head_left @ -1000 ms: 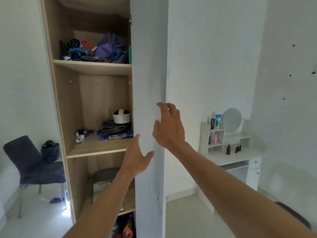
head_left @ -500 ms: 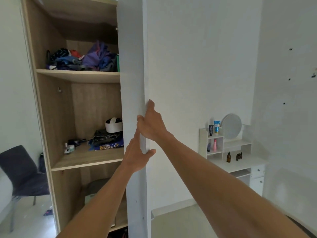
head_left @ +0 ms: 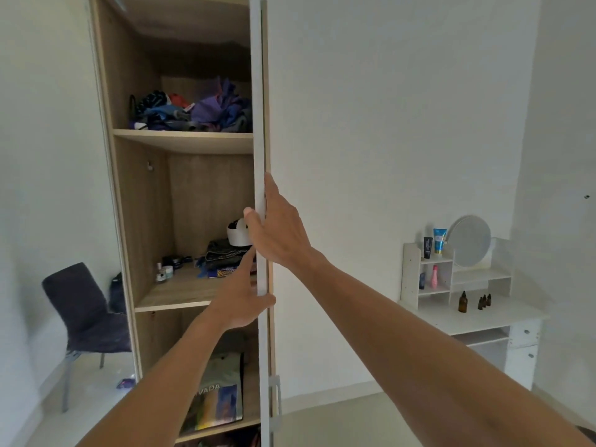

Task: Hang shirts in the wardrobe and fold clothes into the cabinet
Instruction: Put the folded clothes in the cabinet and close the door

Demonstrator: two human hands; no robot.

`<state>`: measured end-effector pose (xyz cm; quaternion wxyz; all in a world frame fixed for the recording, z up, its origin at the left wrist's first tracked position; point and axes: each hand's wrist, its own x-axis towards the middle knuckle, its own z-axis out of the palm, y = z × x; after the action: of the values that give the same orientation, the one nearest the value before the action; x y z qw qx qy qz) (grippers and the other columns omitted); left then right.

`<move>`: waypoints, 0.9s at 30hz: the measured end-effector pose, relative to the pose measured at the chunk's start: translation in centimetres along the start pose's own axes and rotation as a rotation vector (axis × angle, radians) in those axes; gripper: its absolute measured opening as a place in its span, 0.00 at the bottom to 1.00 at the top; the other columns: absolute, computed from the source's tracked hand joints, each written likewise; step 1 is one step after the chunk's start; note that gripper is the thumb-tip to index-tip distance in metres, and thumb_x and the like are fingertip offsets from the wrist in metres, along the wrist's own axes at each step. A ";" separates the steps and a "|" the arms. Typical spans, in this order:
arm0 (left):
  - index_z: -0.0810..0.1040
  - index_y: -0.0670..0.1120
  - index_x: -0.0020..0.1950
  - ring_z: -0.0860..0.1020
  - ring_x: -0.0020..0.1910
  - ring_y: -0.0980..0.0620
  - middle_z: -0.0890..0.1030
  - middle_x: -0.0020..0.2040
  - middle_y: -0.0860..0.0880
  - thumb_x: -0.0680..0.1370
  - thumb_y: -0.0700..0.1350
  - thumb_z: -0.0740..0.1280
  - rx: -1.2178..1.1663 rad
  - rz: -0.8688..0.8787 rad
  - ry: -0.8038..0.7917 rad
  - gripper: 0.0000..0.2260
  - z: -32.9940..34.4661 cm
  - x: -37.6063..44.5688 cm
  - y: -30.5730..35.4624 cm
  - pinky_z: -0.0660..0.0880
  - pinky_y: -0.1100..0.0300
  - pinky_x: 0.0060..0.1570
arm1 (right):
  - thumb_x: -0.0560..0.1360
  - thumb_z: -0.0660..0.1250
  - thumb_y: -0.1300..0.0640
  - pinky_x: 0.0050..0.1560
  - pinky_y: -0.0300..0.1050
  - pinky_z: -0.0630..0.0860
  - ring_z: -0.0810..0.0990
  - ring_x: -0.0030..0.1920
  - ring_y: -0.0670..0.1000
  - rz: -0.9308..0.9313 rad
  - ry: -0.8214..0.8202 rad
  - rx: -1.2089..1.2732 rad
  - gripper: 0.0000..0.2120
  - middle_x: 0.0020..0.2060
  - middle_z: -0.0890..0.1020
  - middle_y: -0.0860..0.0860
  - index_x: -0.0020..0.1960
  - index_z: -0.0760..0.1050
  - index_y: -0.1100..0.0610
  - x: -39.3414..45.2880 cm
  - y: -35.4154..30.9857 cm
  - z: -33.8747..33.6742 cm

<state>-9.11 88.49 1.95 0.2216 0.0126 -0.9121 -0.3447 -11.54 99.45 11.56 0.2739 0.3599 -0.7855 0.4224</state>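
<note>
A tall wooden cabinet (head_left: 129,195) stands open, and its white door (head_left: 259,91) is seen edge-on. My right hand (head_left: 280,233) grips the door edge at middle-shelf height, thumb on the inner side. Just below it, my left hand (head_left: 240,301) holds the same edge with its thumb hooked round the front. A heap of loose clothes (head_left: 193,111) lies on the top shelf. The middle shelf carries folded dark clothes (head_left: 222,253) and a white cap-like thing (head_left: 237,235). A folded printed shirt (head_left: 222,391) lies on the lower shelf.
A dark chair (head_left: 87,317) stands left of the cabinet with a black bag (head_left: 116,291) behind it. At the right wall is a white dressing table (head_left: 483,317) with a round mirror (head_left: 469,240), tubes and small brown bottles (head_left: 462,301). Small jars (head_left: 164,272) sit on the middle shelf.
Both hands went from reaching with spread fingers to gripping the door edge. The door has swung from showing its broad face to edge-on, uncovering more of the shelves.
</note>
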 end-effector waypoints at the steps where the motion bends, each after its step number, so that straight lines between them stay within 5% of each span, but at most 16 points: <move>1: 0.47 0.59 0.81 0.76 0.64 0.48 0.70 0.72 0.56 0.74 0.43 0.73 -0.009 -0.005 -0.009 0.45 -1.0 -0.2 -0.8 0.74 0.52 0.63 | 0.81 0.60 0.47 0.65 0.58 0.75 0.75 0.67 0.58 -0.027 -0.007 -0.010 0.35 0.74 0.68 0.53 0.81 0.44 0.48 0.4 -0.5 1.0; 7: 0.61 0.57 0.76 0.74 0.67 0.48 0.74 0.69 0.56 0.75 0.44 0.73 -0.025 -0.050 -0.027 0.34 -7.0 -0.8 -6.9 0.73 0.46 0.67 | 0.78 0.63 0.40 0.70 0.59 0.70 0.64 0.76 0.57 -0.140 0.021 -0.058 0.41 0.80 0.54 0.48 0.80 0.40 0.44 3.4 -3.5 8.5; 13: 0.67 0.59 0.68 0.81 0.53 0.53 0.79 0.54 0.60 0.75 0.42 0.74 -0.050 0.004 -0.004 0.28 -15.0 0.2 -15.0 0.84 0.55 0.44 | 0.79 0.61 0.37 0.70 0.61 0.66 0.57 0.78 0.59 -0.117 0.022 -0.122 0.40 0.81 0.48 0.48 0.80 0.39 0.42 6.4 -7.9 17.1; 17: 0.67 0.54 0.69 0.81 0.47 0.58 0.81 0.53 0.57 0.74 0.44 0.74 -0.002 0.048 0.113 0.26 -18.3 1.9 -19.9 0.83 0.58 0.46 | 0.81 0.55 0.38 0.71 0.60 0.66 0.58 0.78 0.57 -0.093 -0.008 -0.146 0.33 0.81 0.49 0.48 0.80 0.42 0.41 9.2 -8.9 21.2; 20: 0.61 0.52 0.75 0.79 0.42 0.62 0.79 0.50 0.57 0.76 0.42 0.73 -0.008 0.042 0.189 0.32 -20.2 3.3 -23.0 0.76 0.72 0.35 | 0.82 0.52 0.39 0.72 0.60 0.64 0.56 0.79 0.57 -0.071 -0.053 -0.185 0.30 0.81 0.48 0.48 0.80 0.43 0.40 11.2 -9.3 24.9; 23: 0.46 0.56 0.81 0.79 0.41 0.62 0.79 0.56 0.54 0.76 0.39 0.72 -0.002 0.054 0.214 0.44 -21.6 5.1 -25.7 0.76 0.73 0.36 | 0.83 0.52 0.41 0.71 0.60 0.66 0.57 0.78 0.57 -0.067 -0.072 -0.242 0.29 0.81 0.48 0.47 0.80 0.44 0.39 13.0 -9.4 27.8; 25: 0.36 0.62 0.79 0.81 0.53 0.53 0.75 0.68 0.49 0.75 0.39 0.71 0.030 0.109 0.253 0.50 -22.2 6.6 -27.2 0.80 0.61 0.50 | 0.83 0.52 0.41 0.70 0.59 0.68 0.58 0.78 0.56 -0.075 -0.068 -0.278 0.28 0.80 0.49 0.46 0.80 0.45 0.39 14.4 -9.2 29.2; 27: 0.31 0.63 0.77 0.71 0.70 0.46 0.56 0.80 0.50 0.73 0.39 0.73 0.177 0.181 0.333 0.55 -22.7 8.0 -28.1 0.75 0.57 0.57 | 0.83 0.53 0.42 0.70 0.59 0.68 0.56 0.78 0.55 -0.076 -0.061 -0.313 0.28 0.80 0.49 0.46 0.79 0.46 0.39 15.8 -8.8 30.3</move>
<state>-10.57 51.50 2.31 0.3972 0.0070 -0.8871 -0.2349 -17.70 64.73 12.27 0.3185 0.3548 -0.8355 0.2733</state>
